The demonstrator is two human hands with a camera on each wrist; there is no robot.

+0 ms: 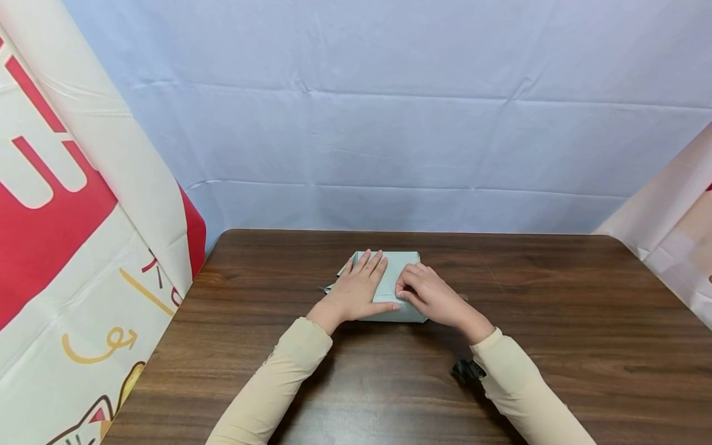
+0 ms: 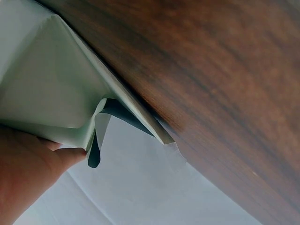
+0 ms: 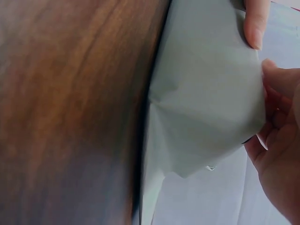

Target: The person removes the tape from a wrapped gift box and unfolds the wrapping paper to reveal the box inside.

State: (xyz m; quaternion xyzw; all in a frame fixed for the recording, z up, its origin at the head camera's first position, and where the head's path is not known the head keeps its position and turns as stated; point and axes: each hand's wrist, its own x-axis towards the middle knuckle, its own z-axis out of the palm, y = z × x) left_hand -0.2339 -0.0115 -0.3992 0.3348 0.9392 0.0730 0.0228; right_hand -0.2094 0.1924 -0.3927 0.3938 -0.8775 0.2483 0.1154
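Note:
A box-shaped packet wrapped in pale green paper [image 1: 402, 266] lies on the table in the head view. My left hand [image 1: 356, 290] rests flat on its top with the fingers spread and the thumb pointing right. On the top's right side, my right hand [image 1: 425, 290] touches the paper with curled fingers; I see nothing held in them. The left wrist view shows a folded paper end with a loose flap [image 2: 98, 136], dark on one side, curling out near the left hand [image 2: 33, 168]. At the other end, creased paper [image 3: 201, 108] sticks out below the right hand [image 3: 283, 140].
The brown wooden table [image 1: 556, 309] extends around the packet. A pale blue cloth [image 1: 389, 123] hangs behind it, and a printed red and white cloth [image 1: 72, 247] hangs at the left. A small black device [image 1: 468, 371] sits at the right wrist.

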